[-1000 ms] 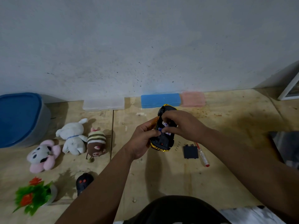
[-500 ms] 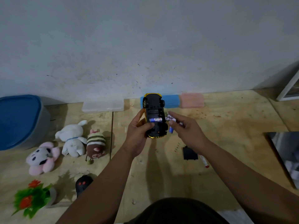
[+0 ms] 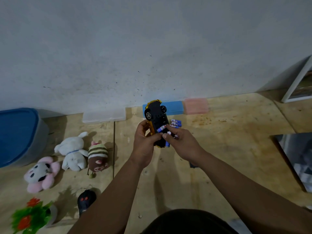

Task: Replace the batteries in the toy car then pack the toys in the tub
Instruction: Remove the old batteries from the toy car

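Note:
My left hand [image 3: 145, 141] grips the yellow toy car [image 3: 156, 115], held upside down above the wooden floor with its black underside and wheels facing me. One blue and white battery [image 3: 161, 128] lies in the open compartment. My right hand [image 3: 181, 143] pinches other batteries against the car's near end, fingers curled round them. Several spare batteries [image 3: 176, 123] lie on the floor just right of the car. The tub [image 3: 36, 139], grey with a blue lid [image 3: 15, 132], stands at the far left.
A white plush [image 3: 72, 152], a striped brown plush [image 3: 98, 157] and a pink flower plush [image 3: 40, 174] lie at left. A black remote [image 3: 86, 200] and a plastic plant [image 3: 32, 217] sit nearer me. Clear, blue and pink boxes [image 3: 195, 106] line the wall. A dark panel [image 3: 297, 157] lies right.
The car has tilted, its far end swinging right. My right hand has moved back in to the car's near end with batteries in its fingers. The spare batteries on the floor are now uncovered.

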